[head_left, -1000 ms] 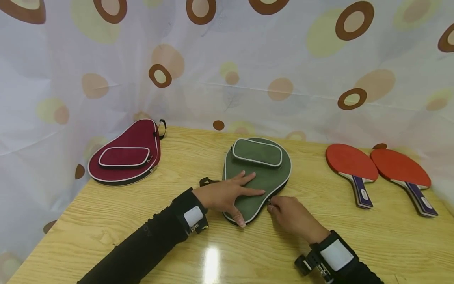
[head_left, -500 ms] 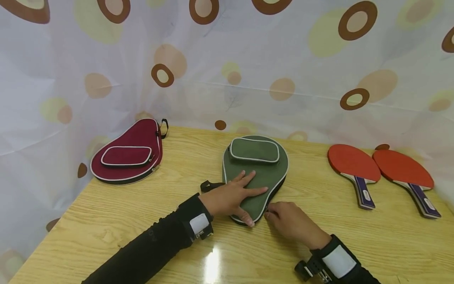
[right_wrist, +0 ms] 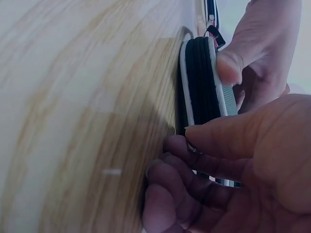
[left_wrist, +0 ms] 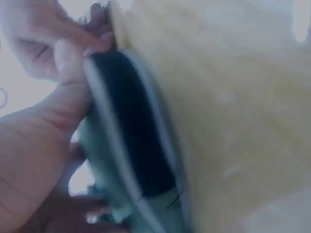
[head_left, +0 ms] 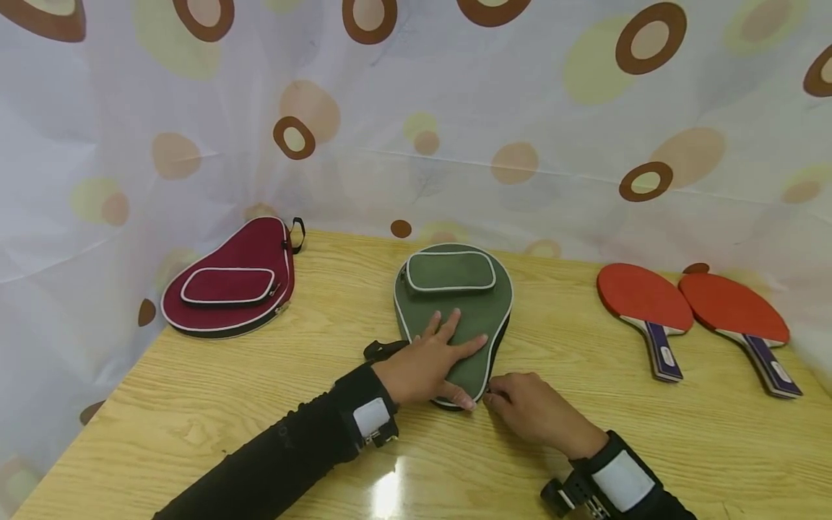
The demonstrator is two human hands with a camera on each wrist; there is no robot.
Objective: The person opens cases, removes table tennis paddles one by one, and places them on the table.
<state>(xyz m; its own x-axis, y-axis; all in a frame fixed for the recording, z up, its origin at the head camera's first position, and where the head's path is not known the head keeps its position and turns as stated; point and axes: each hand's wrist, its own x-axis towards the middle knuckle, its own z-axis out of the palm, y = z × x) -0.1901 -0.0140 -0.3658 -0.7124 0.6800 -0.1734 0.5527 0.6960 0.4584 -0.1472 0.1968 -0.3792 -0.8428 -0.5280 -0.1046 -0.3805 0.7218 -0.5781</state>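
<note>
A green paddle case (head_left: 481,312) with white piping and a raised pocket lies in the middle of the table, narrow end toward me. Fingers spread, my left hand (head_left: 425,365) rests on its narrow part, the thumb by the lower edge. My right hand (head_left: 538,410) is at the case's lower right side. In the right wrist view, its thumb and forefinger pinch a small metal zipper pull (right_wrist: 193,149), mostly covered by the fingers. The dark zipper side (right_wrist: 200,87) of the case faces that camera. Blur softens the left wrist view, where the dark side band (left_wrist: 138,126) also shows.
A maroon paddle case (head_left: 250,253) lies at the left back. Two red table tennis paddles, one nearer (head_left: 643,296) and one farther right (head_left: 734,303), lie on the right of the wooden table (head_left: 260,412). A patterned curtain (head_left: 455,108) hangs behind.
The green case has turned slightly and its wide end has shifted left. My right hand has moved a little toward me along the case's edge, and my left hand slightly to the right.
</note>
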